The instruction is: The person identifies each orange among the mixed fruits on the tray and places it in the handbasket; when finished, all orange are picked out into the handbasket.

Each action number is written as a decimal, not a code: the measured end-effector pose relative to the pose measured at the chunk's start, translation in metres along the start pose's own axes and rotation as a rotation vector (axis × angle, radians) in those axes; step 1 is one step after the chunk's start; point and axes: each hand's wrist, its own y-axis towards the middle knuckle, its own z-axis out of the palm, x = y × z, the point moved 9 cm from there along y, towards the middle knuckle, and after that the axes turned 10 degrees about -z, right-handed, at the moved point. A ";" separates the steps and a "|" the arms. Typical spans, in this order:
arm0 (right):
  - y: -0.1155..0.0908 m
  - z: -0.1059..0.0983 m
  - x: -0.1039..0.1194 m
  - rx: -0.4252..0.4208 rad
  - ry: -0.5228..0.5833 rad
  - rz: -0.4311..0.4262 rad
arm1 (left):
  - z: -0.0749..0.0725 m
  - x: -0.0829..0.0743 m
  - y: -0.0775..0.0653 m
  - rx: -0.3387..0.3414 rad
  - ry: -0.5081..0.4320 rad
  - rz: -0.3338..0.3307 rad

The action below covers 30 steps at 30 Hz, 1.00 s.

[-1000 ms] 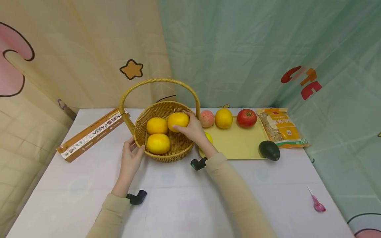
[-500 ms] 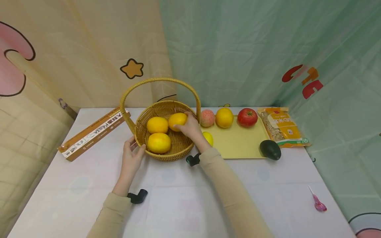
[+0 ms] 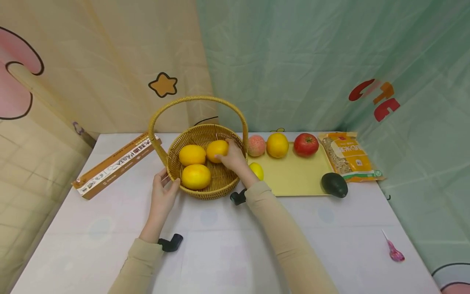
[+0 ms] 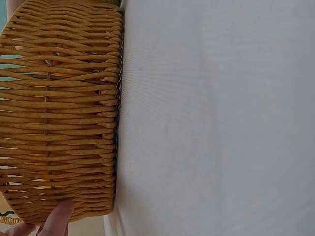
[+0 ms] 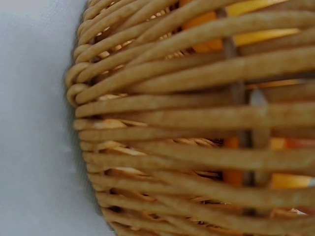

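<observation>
In the head view, a wicker basket [image 3: 205,194] with a tall arched handle stands on the white table. My left hand [image 3: 163,196] grips its left front rim, thumb over the edge and fingers outside. Inside, my right hand [image 3: 235,157] holds an oval yellow-orange fruit [image 3: 216,151] at the basket's right side. Two similar fruits lie left of it, a rear fruit [image 3: 192,154] and a front fruit [image 3: 196,177]. In the left wrist view, a fingertip [image 4: 59,216] touches the woven wall [image 4: 59,113]. Through the weave [image 5: 197,118], the right wrist view shows orange patches; the hand is largely hidden there.
A yellow tray [image 3: 297,175] right of the basket bears a pomegranate-like red fruit [image 3: 306,145], a round orange-coloured fruit [image 3: 277,145] and a yellow fruit [image 3: 258,170]. Nearby are a peach [image 3: 256,145], an avocado [image 3: 334,185], a grain bag [image 3: 349,157] and a pasta box [image 3: 117,165].
My right hand has shifted slightly left with its fruit, deeper into the basket. The rear fruit beside it has moved slightly left. My left hand stays on the rim.
</observation>
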 end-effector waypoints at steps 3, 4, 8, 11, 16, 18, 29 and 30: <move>-0.001 0.000 0.001 0.000 -0.003 -0.003 | 0.000 0.000 0.000 -0.001 -0.003 -0.001; -0.001 -0.001 0.002 -0.001 -0.001 -0.004 | 0.000 0.000 0.000 -0.002 -0.006 -0.001; -0.003 -0.001 0.003 -0.006 -0.003 -0.008 | 0.000 0.000 0.000 -0.009 0.003 0.001; -0.005 -0.002 0.004 -0.011 0.000 -0.014 | 0.000 0.000 0.000 -0.011 0.005 0.004; -0.008 -0.004 0.008 -0.012 0.023 -0.027 | 0.000 0.000 0.000 -0.009 -0.002 0.000; -0.009 -0.006 0.010 -0.015 0.018 -0.034 | -0.001 0.001 0.000 -0.008 -0.003 -0.005; -0.030 -0.033 0.021 -0.103 0.040 -0.148 | 0.000 0.001 0.000 -0.007 -0.010 -0.011; -0.034 -0.036 0.021 -0.109 0.049 -0.160 | 0.000 0.001 0.000 -0.007 -0.008 -0.009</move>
